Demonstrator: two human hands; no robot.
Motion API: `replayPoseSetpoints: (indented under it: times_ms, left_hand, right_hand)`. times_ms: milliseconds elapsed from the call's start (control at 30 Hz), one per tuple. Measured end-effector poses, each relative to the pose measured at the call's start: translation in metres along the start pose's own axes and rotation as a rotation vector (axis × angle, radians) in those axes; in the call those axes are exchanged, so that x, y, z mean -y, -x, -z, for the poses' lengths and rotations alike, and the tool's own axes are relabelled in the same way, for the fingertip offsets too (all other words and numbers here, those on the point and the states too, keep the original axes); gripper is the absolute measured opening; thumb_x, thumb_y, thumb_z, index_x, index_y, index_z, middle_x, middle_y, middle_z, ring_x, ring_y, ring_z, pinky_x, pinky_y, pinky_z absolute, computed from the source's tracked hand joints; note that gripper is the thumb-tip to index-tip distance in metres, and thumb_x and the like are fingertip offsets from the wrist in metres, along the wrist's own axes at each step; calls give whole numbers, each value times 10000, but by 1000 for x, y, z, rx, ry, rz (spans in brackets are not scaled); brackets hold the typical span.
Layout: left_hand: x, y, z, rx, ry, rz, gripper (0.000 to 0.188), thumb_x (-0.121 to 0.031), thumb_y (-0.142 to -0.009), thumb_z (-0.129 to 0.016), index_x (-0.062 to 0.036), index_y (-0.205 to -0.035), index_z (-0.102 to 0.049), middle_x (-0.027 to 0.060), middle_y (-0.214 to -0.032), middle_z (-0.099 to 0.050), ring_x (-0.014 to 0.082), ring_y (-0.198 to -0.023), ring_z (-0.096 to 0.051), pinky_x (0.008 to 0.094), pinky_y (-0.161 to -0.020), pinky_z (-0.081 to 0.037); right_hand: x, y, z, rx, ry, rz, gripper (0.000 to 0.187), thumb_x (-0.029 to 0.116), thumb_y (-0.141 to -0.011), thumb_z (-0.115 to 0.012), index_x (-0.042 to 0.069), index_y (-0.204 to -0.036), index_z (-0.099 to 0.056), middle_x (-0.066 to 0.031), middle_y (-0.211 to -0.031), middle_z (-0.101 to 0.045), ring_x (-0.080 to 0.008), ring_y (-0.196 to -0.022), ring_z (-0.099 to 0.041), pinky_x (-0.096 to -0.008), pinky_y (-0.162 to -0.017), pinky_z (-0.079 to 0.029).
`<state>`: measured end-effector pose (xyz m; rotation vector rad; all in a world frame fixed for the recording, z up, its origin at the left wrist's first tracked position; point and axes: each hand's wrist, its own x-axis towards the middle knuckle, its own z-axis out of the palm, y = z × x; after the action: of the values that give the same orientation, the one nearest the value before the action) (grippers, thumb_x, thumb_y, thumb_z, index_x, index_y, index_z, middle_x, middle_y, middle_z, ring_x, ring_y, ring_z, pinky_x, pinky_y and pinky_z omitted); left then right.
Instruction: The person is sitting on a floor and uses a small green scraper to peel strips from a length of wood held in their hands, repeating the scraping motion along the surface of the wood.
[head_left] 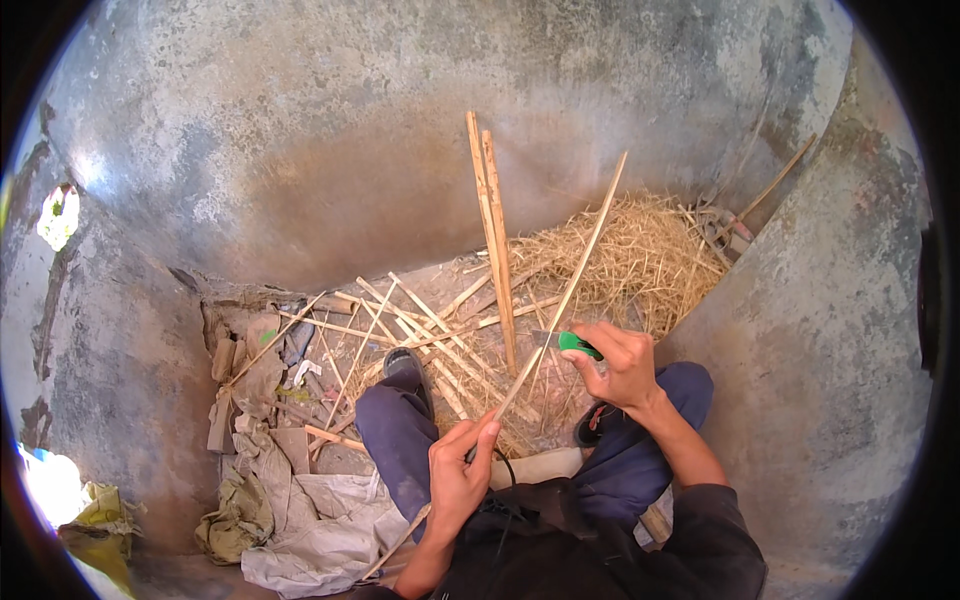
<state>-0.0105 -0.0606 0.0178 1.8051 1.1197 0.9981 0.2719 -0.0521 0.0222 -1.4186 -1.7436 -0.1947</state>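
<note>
A long, thin bamboo strip (pixel 585 262) slants from the upper right down through my left hand (pixel 460 470), its tail coming out below near my forearm. The fingers of that hand are wrapped round it, with the thumb along the top. My right hand (pixel 622 365) is closed on a green-handled utility knife (pixel 578 346). The knife's short blade lies across the strip at about mid-length and looks to be touching it. Some dark thing shows at my left palm, too hidden to name.
Two taller strips (pixel 492 220) stand upright ahead of me. Loose bamboo pieces (pixel 440 345) lie criss-crossed on the floor, and a heap of shavings (pixel 640 255) rests by the far wall (pixel 350 150). A crumpled pale sack (pixel 330 530) lies at lower left. Bricks (pixel 222 420) stand near the left wall.
</note>
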Motion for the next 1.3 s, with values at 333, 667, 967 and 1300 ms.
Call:
replayPoseSetpoints:
  times_ms: [333,667,967,1300]
  left_hand:
    - [4,14,10,-5,-25,43,266,-136,-1097,-713,23,-1295,-795,95,-707,-533,155,-619,-506,349,-594,-423]
    - [12,22,18,11,-66,152,267,-161,-1108,-706,24,-1278,-797,124,-714,-566,173,-625,-530,357,-618,-452]
    - [23,28,27,8,-108,176,258,-164,-1093,-719,19,-1253,-806,163,-746,-639,236,-637,-604,380,-655,-492]
    - [24,15,31,-68,-170,116,239,-129,-1072,-738,53,-1220,-787,133,-813,-685,178,-715,-620,341,-662,-478]
  right_hand:
    - [-22,-15,0,-39,-20,5,259,299,-974,-835,57,-1065,-828,-112,-901,-816,-250,-669,-771,-362,-582,-578]
    - [-103,-55,-9,24,48,-106,325,387,-1071,-728,89,-1105,-853,-65,-733,-771,-146,-541,-655,-322,-496,-476]
    - [-228,-121,0,66,224,-558,420,445,-1112,-669,65,-1126,-845,-40,-692,-716,-119,-491,-564,-320,-463,-397]
    - [-140,-75,12,68,47,-362,462,473,-1151,-588,60,-1197,-789,-8,-716,-676,-148,-524,-485,-333,-494,-409]
